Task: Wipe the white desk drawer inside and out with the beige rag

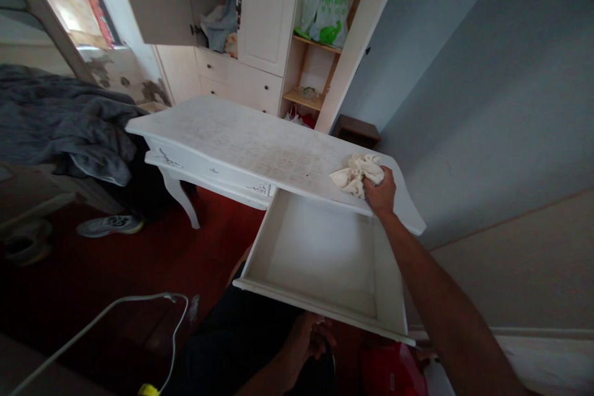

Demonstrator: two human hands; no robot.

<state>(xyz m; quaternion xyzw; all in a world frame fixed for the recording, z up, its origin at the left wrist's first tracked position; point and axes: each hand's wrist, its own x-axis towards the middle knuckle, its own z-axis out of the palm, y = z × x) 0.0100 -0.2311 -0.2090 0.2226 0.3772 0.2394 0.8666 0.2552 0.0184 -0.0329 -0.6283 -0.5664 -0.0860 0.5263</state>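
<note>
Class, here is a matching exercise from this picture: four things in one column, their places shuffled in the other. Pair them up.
1 cloth
2 drawer
3 sneaker
4 plastic bags

a on the red floor
b pulled out of the desk
c hanging inside the wardrobe
d under the right hand, on the desk top

Pairs: 1-d, 2-b, 3-a, 4-c

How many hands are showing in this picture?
2. The right hand clutches a crumpled cream cloth on the white wooden desk top; the left hand sits low, in front of the pulled-out white drawer, fingers curled. No other hands show.
</note>
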